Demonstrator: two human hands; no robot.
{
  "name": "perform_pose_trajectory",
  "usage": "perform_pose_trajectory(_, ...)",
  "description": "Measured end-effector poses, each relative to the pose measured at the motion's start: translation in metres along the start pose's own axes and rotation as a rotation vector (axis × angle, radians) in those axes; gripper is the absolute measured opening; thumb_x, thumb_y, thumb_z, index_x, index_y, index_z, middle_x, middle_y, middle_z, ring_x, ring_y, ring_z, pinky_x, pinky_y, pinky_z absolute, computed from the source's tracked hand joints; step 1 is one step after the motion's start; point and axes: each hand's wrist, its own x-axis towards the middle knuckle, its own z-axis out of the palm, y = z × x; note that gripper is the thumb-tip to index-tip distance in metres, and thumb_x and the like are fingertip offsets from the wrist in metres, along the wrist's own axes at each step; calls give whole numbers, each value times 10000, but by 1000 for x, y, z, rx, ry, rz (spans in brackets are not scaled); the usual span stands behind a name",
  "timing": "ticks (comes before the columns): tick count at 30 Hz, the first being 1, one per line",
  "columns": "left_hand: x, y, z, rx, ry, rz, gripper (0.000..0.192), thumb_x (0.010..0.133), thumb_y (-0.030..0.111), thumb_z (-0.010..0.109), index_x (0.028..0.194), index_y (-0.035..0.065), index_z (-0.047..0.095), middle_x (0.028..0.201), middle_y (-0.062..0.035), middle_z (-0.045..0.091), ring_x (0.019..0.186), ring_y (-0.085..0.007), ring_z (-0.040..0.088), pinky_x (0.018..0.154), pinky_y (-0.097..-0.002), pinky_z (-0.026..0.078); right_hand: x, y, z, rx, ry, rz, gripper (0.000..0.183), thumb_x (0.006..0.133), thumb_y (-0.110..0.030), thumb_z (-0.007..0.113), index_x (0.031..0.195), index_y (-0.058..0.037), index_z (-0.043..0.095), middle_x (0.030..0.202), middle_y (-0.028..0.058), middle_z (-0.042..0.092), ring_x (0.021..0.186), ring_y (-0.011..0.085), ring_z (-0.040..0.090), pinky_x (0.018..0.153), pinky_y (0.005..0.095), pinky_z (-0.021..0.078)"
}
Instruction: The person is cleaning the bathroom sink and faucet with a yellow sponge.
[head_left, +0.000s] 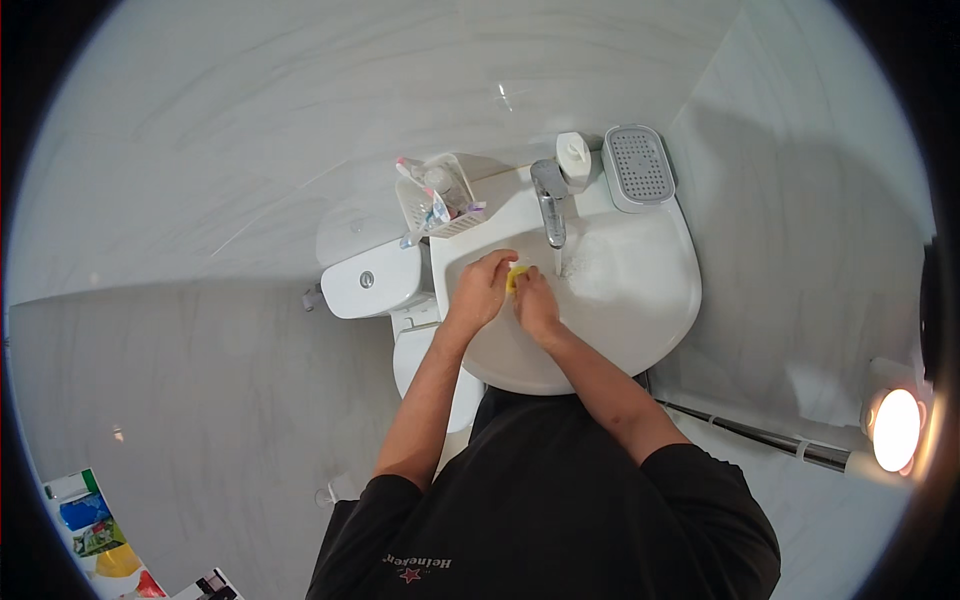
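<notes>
Both of my hands are over the left part of a white washbasin (622, 330). My right hand (538, 304) has its fingers closed on a small yellow object (516, 279), perhaps a sponge; much of it is hidden. Close beside it on the left, my left hand (480, 292) has its fingers bent towards the yellow object, and whether they touch it cannot be told. Right of my hands, water runs from a chrome tap (553, 202) into the basin.
A white plastic basket (459, 225) with toothbrushes and bottles stands at the basin's back left. Behind the tap are a white soap dispenser (574, 159) and a grey box with a perforated lid (640, 165). A white toilet (375, 281) is at the left, a lit lamp (896, 430) far right.
</notes>
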Motion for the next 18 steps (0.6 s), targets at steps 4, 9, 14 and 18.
perform_pose_trajectory(4,-16,-9,-5,-165,73,-135,228,988,47,450,1139,-25,604,1016,-146,697,884,-201,674,792,-314,520,-3,-20,-14,260,76,40,213,778,-23,611,987,14,585,992,196,550,967,390,570,841,470,480)
perform_pose_trajectory(9,-35,-19,-17,-458,373,-270,226,1019,59,410,1120,-27,592,964,-112,687,814,-152,651,752,-277,525,-8,-91,4,529,49,-231,226,817,-41,571,1032,21,592,1085,210,577,1029,381,557,875,455,478)
perform_pose_trajectory(14,-37,-9,6,-384,348,-198,215,1013,78,435,1093,-25,606,864,-88,679,752,-136,629,708,-275,508,30,8,50,-136,57,-91,169,863,-90,543,981,14,604,1014,192,607,979,355,594,859,429,493)
perform_pose_trajectory(18,-75,-6,8,-173,275,-252,206,1001,103,480,1099,-15,617,780,-98,667,668,-133,607,646,-273,499,27,-13,-6,368,121,194,95,861,-53,591,944,-8,605,964,181,605,942,341,633,823,428,516)
